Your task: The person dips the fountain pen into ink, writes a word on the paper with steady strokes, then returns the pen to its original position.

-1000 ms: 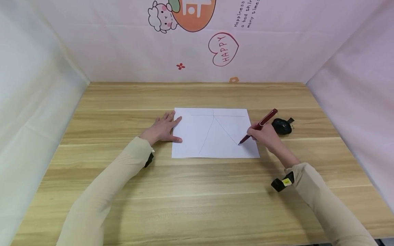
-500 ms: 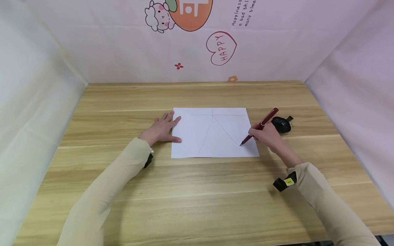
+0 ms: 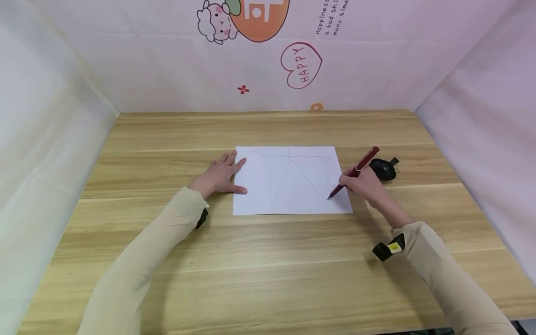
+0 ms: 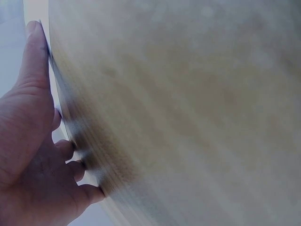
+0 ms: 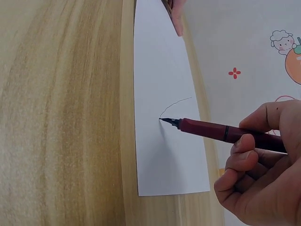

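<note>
A white sheet of paper lies on the wooden table, bearing thin dark lines: a long horizontal one near the top, a short vertical crossing it, and two strokes spreading downward. My left hand rests with spread fingers on the sheet's left edge; in the left wrist view the thumb stretches along that edge. My right hand pinches a dark red fountain pen between thumb and fingers. Its nib meets the paper at the lower end of the right-hand stroke, as the right wrist view shows.
A black rounded object sits on the table just beyond the right hand. White cloth walls stand at the sides, and a printed backdrop rises behind the table. Black wrist cameras hang under the sleeves.
The pen tip has moved slightly down and right, lengthening the right-hand slanted stroke. My left hand keeps its place on the paper; the whole head view has shifted a little.
</note>
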Demonstrator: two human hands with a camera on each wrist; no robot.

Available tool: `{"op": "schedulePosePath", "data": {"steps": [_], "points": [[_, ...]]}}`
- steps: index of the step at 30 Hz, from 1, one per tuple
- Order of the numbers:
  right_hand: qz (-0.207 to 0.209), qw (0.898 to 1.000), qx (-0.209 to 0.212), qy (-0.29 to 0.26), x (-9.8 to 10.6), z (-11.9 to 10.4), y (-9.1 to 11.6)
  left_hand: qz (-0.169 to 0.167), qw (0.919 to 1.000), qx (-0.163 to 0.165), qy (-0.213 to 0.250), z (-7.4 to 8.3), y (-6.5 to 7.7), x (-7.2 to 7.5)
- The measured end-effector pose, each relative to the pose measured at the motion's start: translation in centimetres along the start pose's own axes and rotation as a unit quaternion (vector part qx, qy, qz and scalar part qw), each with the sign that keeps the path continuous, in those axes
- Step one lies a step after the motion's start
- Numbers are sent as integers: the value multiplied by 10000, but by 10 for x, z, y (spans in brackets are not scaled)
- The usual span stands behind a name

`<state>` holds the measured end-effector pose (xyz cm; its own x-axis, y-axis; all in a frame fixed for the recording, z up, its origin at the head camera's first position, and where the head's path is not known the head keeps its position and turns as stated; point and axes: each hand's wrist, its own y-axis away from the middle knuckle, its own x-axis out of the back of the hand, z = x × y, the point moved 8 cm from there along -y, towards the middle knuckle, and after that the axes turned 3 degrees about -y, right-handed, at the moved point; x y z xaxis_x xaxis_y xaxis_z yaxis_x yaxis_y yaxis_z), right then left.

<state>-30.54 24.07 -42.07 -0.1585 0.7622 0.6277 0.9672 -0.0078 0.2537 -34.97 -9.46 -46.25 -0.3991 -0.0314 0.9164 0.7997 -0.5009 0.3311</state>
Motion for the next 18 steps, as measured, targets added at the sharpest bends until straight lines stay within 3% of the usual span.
{"op": "schedulePosePath", "data": {"steps": [18], "points": [[-54, 9998, 13, 215, 4, 2, 1, -19, 9999, -49, -93, 0, 1, 1]]}}
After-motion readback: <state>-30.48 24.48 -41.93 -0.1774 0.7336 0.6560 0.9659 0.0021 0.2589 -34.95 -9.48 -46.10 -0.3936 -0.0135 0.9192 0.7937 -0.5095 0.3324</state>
